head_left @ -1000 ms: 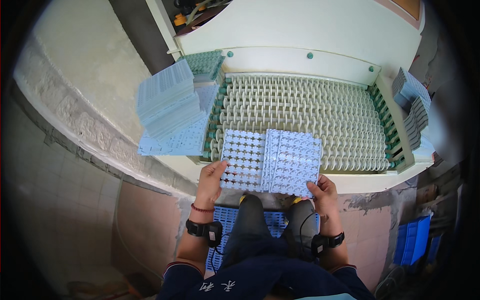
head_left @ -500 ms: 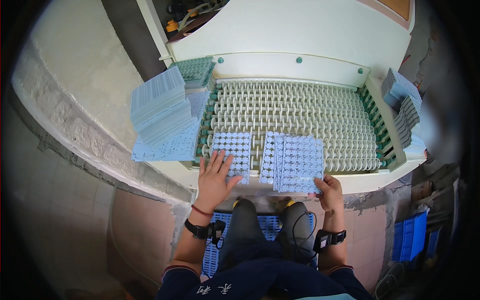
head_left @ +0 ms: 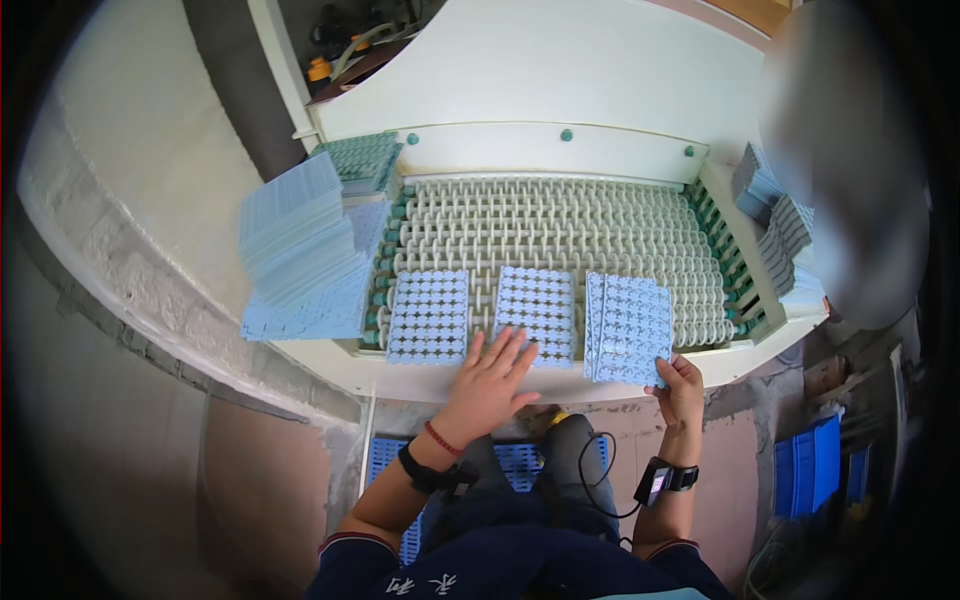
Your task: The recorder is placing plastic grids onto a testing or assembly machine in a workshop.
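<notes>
While the left hand [head_left: 492, 378] lies flat, fingers spread and released, on the middle pale-blue perforated plastic sheet [head_left: 538, 314] at frame centre, it should press evenly and square it to the white roller conveyor [head_left: 560, 225]. The right hand [head_left: 680, 385] pinches the stacked blue sheets [head_left: 628, 328], lower right. Half a second earlier only two groups lay there.

A blurred grey patch [head_left: 850, 170] masks the upper right, the left hand [head_left: 490, 385] covers the middle tray's [head_left: 537, 312] near edge, and dark rim swallows every corner.
</notes>
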Demonstrator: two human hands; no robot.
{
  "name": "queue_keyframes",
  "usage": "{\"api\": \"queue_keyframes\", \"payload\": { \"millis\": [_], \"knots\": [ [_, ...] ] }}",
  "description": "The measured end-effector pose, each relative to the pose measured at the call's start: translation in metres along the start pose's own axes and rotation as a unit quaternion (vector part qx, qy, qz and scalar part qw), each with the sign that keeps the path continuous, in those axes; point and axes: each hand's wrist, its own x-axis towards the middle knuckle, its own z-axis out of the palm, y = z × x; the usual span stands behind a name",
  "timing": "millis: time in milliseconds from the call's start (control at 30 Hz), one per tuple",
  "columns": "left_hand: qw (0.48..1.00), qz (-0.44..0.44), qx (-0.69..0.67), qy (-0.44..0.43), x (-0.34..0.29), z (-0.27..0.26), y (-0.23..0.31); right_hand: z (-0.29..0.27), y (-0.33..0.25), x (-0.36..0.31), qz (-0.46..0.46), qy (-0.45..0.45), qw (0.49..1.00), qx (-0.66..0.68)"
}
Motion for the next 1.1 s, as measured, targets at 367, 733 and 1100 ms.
{"api": "queue_keyframes", "payload": {
  "millis": [367,733,1100],
  "knots": [
    [0.999,-0.028,0.034,0.022,0.005,-0.014,-0.003,-0.007,-0.006,0.024,-0.009,0.048,0.987,-0.152],
    [0.977,-0.125,0.083,0.151,-0.009,-0.039,-0.082,-0.095,-0.062,0.066,-0.061,0.113,0.976,-0.175],
    [0.957,-0.15,0.052,0.244,-0.012,-0.02,-0.103,-0.109,-0.053,0.064,-0.193,0.284,0.91,-0.232]
  ]
}}
